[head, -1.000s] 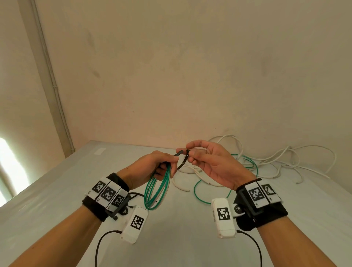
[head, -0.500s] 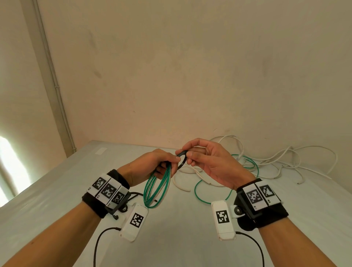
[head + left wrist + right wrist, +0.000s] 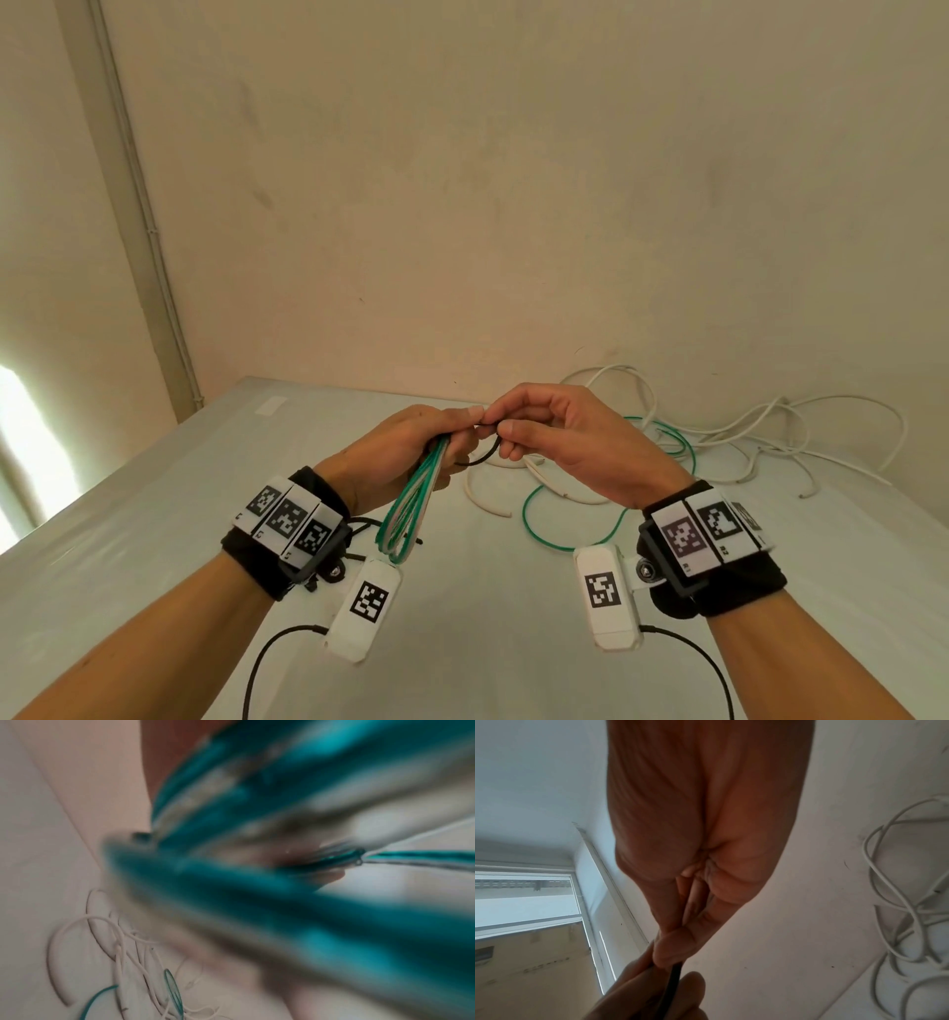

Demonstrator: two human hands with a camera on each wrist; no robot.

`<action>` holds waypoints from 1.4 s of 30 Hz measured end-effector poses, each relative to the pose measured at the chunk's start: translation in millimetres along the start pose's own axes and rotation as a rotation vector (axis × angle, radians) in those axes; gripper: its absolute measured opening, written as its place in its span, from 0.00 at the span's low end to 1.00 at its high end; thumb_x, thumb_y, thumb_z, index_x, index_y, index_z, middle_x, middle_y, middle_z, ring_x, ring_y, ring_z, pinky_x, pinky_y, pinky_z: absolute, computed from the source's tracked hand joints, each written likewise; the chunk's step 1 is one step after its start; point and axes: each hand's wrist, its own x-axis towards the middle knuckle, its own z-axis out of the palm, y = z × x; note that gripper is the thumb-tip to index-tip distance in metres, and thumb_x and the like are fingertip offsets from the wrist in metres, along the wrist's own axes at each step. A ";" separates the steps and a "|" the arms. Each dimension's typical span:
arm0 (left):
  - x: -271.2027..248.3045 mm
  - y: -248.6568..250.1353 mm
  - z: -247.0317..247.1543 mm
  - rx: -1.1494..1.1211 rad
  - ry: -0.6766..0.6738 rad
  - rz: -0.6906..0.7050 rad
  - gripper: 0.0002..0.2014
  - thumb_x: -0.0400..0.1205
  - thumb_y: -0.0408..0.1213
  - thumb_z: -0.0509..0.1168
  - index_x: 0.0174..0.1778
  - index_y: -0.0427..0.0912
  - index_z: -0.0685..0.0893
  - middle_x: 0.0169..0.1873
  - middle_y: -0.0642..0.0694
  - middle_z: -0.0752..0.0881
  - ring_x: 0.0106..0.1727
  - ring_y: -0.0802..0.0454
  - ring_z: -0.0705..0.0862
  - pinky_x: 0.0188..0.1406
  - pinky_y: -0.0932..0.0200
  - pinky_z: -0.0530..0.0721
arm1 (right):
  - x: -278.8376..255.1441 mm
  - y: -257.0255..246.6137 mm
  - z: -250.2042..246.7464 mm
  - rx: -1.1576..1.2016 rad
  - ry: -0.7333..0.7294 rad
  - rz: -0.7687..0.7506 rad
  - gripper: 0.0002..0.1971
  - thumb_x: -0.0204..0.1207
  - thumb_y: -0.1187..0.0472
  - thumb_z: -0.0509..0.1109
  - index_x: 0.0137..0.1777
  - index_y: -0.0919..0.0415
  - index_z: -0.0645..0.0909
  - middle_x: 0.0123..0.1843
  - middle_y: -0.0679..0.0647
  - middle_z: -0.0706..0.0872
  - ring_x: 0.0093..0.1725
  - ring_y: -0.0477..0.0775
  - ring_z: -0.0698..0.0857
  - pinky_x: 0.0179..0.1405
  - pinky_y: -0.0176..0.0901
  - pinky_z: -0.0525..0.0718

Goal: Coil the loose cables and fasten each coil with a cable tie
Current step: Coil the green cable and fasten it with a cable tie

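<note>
Both hands up over the table, tying the green coil.
I see my left hand [image 3: 405, 452] curled round the green coil [image 3: 411, 506]; right hand [image 3: 570, 442] at its 3 o'clock pinches the black cable tie [image 3: 485, 455]. Loose cables [image 3: 719, 437] lie at 2 o'clock on the table [image 3: 154, 539].

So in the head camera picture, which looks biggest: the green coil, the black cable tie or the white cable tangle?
1. White cable tangle, the widest spread, though farthest from the camera.
2. Green coil, held in the left hand.
3. Black cable tie, a thin loop pinched by the right hand.
</note>
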 end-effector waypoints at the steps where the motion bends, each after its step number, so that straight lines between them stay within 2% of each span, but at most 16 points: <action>1: 0.6 0.1 0.2 -0.032 0.004 -0.001 0.28 0.89 0.46 0.62 0.22 0.42 0.71 0.28 0.47 0.64 0.31 0.49 0.57 0.28 0.61 0.62 | 0.1 1.2 1.0 0.028 0.000 0.007 0.09 0.86 0.72 0.70 0.63 0.72 0.84 0.54 0.71 0.92 0.46 0.50 0.89 0.54 0.39 0.87; 3: 1.6 1.4 -0.2 -0.074 0.016 0.001 0.27 0.88 0.44 0.62 0.21 0.43 0.70 0.27 0.48 0.64 0.30 0.51 0.57 0.27 0.62 0.62 | 0.1 3.6 2.7 0.111 0.011 0.030 0.11 0.85 0.71 0.70 0.65 0.71 0.80 0.53 0.68 0.93 0.46 0.52 0.90 0.58 0.43 0.88; 7: 1.4 4.1 -1.4 -0.057 0.024 0.024 0.28 0.89 0.41 0.61 0.20 0.41 0.68 0.27 0.45 0.61 0.29 0.51 0.59 0.26 0.62 0.64 | 0.2 5.8 5.7 0.199 0.033 0.053 0.11 0.84 0.68 0.72 0.64 0.66 0.77 0.51 0.68 0.93 0.50 0.58 0.92 0.60 0.48 0.88; 10: 1.2 4.1 -1.5 -0.035 0.004 0.033 0.29 0.90 0.42 0.59 0.20 0.41 0.69 0.27 0.45 0.61 0.29 0.51 0.59 0.27 0.61 0.62 | 0.7 6.4 8.1 0.233 0.050 0.056 0.10 0.85 0.68 0.72 0.63 0.65 0.76 0.57 0.73 0.92 0.55 0.64 0.92 0.64 0.52 0.89; 12: 0.7 4.8 -1.1 -0.032 0.001 0.034 0.29 0.90 0.42 0.59 0.19 0.42 0.70 0.27 0.45 0.62 0.28 0.51 0.59 0.27 0.60 0.61 | 0.3 5.9 9.4 0.241 0.055 0.052 0.11 0.85 0.69 0.71 0.63 0.66 0.76 0.59 0.72 0.92 0.58 0.66 0.91 0.65 0.54 0.89; 18: 0.8 7.6 -2.2 0.004 0.008 0.031 0.29 0.88 0.44 0.62 0.19 0.43 0.70 0.27 0.45 0.61 0.30 0.49 0.57 0.27 0.61 0.64 | -1.5 1.3 11.8 0.145 0.074 0.042 0.10 0.86 0.69 0.71 0.64 0.67 0.76 0.58 0.65 0.94 0.60 0.62 0.92 0.67 0.51 0.89; 21: 1.2 8.8 -1.9 -0.039 0.007 0.022 0.28 0.87 0.42 0.63 0.19 0.43 0.69 0.28 0.44 0.60 0.31 0.48 0.55 0.27 0.61 0.61 | -1.0 -5.8 12.6 0.008 0.104 0.042 0.11 0.85 0.69 0.72 0.64 0.66 0.77 0.55 0.59 0.96 0.58 0.60 0.94 0.65 0.47 0.89; 23: 1.0 9.1 -1.3 -0.072 0.004 0.018 0.27 0.88 0.41 0.61 0.19 0.43 0.68 0.28 0.44 0.60 0.32 0.47 0.54 0.28 0.58 0.57 | -0.2 -9.4 13.9 -0.114 0.125 0.026 0.11 0.84 0.66 0.74 0.63 0.61 0.78 0.54 0.53 0.96 0.55 0.55 0.94 0.60 0.44 0.89; 26: 0.1 8.7 -1.4 -0.075 -0.004 0.023 0.27 0.88 0.41 0.61 0.19 0.44 0.69 0.27 0.47 0.63 0.31 0.49 0.56 0.29 0.57 0.56 | 0.8 -9.2 17.3 -0.220 0.146 0.002 0.11 0.84 0.63 0.76 0.62 0.54 0.78 0.54 0.47 0.96 0.53 0.52 0.94 0.53 0.56 0.87; 28: -0.9 7.0 -2.4 -0.049 -0.008 0.026 0.27 0.89 0.43 0.62 0.20 0.44 0.70 0.27 0.46 0.65 0.31 0.50 0.58 0.29 0.58 0.58 | 0.4 -7.9 19.0 -0.207 0.150 0.008 0.12 0.84 0.63 0.76 0.62 0.54 0.79 0.53 0.48 0.96 0.54 0.53 0.94 0.57 0.62 0.87; 30: -2.2 4.8 -2.3 -0.058 -0.013 0.032 0.27 0.89 0.44 0.62 0.22 0.43 0.71 0.28 0.46 0.65 0.32 0.48 0.57 0.29 0.59 0.59 | -0.2 -6.9 19.7 -0.115 0.157 0.004 0.13 0.83 0.65 0.76 0.64 0.57 0.78 0.52 0.52 0.96 0.55 0.56 0.94 0.63 0.59 0.88; 32: -2.9 4.7 -1.7 -0.100 -0.016 0.052 0.26 0.89 0.46 0.63 0.24 0.42 0.70 0.29 0.46 0.63 0.32 0.49 0.56 0.29 0.59 0.58 | 0.1 -4.4 20.9 0.076 0.188 0.000 0.17 0.81 0.66 0.78 0.66 0.62 0.78 0.53 0.59 0.96 0.57 0.63 0.94 0.65 0.54 0.89; 34: -2.1 5.2 -0.8 -0.121 -0.005 0.078 0.26 0.90 0.46 0.62 0.25 0.42 0.68 0.29 0.45 0.61 0.31 0.50 0.56 0.30 0.57 0.57 | 0.9 -1.0 23.6 0.257 0.229 0.003 0.18 0.76 0.66 0.81 0.64 0.65 0.82 0.55 0.65 0.95 0.58 0.65 0.93 0.65 0.53 0.89; 37: -3.3 6.7 0.8 -0.112 0.022 0.104 0.26 0.90 0.47 0.61 0.26 0.41 0.67 0.30 0.44 0.59 0.31 0.50 0.56 0.31 0.55 0.55 | 3.1 4.8 27.6 0.351 0.268 -0.003 0.13 0.73 0.64 0.81 0.55 0.69 0.90 0.55 0.70 0.93 0.56 0.63 0.93 0.63 0.50 0.89; 40: -4.6 6.2 3.5 -0.070 0.048 0.118 0.27 0.90 0.47 0.61 0.24 0.43 0.69 0.29 0.44 0.60 0.33 0.46 0.55 0.32 0.54 0.55 | 5.2 6.9 28.9 0.367 0.270 0.012 0.11 0.73 0.64 0.81 0.53 0.67 0.92 0.54 0.69 0.93 0.55 0.61 0.92 0.64 0.49 0.89; 42: -4.2 5.3 6.1 -0.029 0.070 0.129 0.27 0.90 0.50 0.61 0.24 0.43 0.73 0.28 0.44 0.63 0.34 0.43 0.56 0.30 0.59 0.60 | 6.0 7.0 28.9 0.365 0.280 0.035 0.10 0.74 0.64 0.81 0.53 0.66 0.93 0.50 0.65 0.94 0.51 0.57 0.91 0.59 0.45 0.89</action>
